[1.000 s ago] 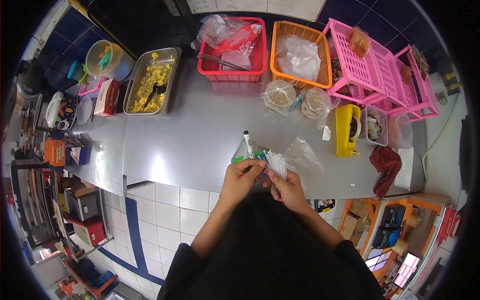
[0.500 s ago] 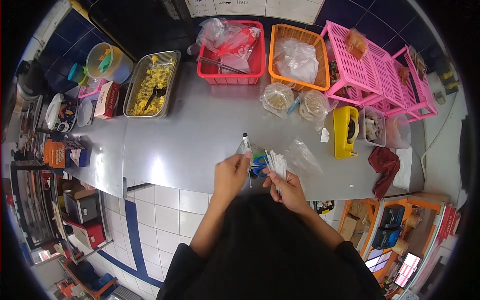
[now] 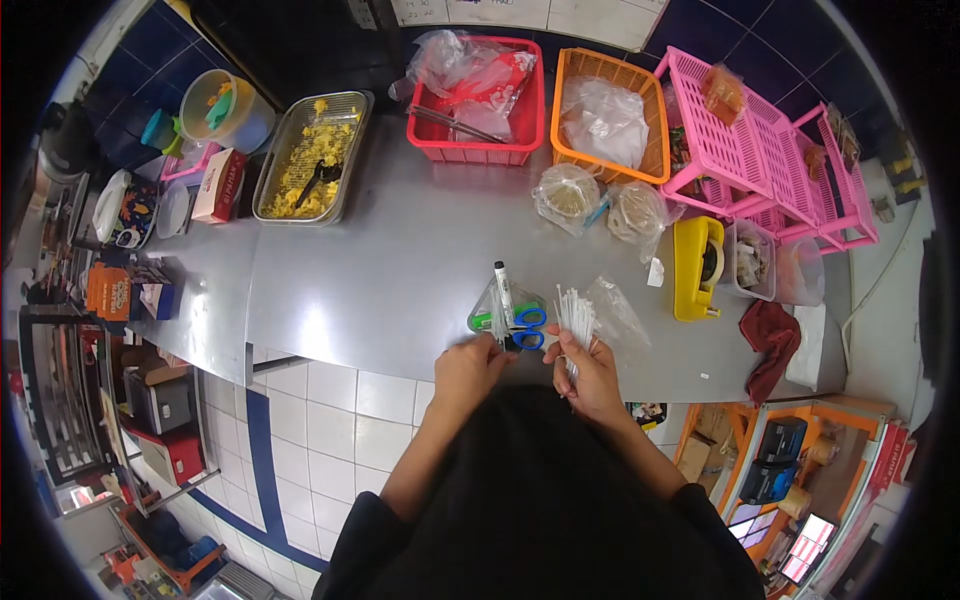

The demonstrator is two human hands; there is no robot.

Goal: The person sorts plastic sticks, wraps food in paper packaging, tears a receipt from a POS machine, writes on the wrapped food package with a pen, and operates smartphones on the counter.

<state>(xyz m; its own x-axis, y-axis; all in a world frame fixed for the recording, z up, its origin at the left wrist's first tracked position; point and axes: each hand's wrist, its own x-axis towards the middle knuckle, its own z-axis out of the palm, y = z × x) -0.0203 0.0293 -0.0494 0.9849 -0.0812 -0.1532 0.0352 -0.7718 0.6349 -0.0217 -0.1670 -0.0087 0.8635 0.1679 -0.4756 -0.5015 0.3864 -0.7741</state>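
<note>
A bundle of thin white strips point(image 3: 575, 318) stands up out of my right hand point(image 3: 590, 378), whose fingers are wrapped round its lower end. My left hand point(image 3: 468, 373) is closed at the near edge of the steel table, beside a small clear tray point(image 3: 480, 312); a few thin white strips show just above its fingertips, and whether it grips them is hidden. In and around the tray lie a white marker with a black cap point(image 3: 503, 290), blue-handled scissors point(image 3: 529, 328) and a green item point(image 3: 482, 322). A clear plastic bag point(image 3: 620, 312) lies right of the bundle.
Along the back are a tray of yellow food point(image 3: 312, 160), a red basket point(image 3: 476, 151), an orange basket point(image 3: 612, 168) and two bagged bundles point(image 3: 567, 196). Toward the right are a yellow tape dispenser point(image 3: 690, 270), a pink rack point(image 3: 765, 150) and a dark red cloth point(image 3: 768, 345).
My hands have moved apart. My left hand has left the bundle and come down beside the tray, uncovering the scissors. My right hand has shifted slightly right with the strips.
</note>
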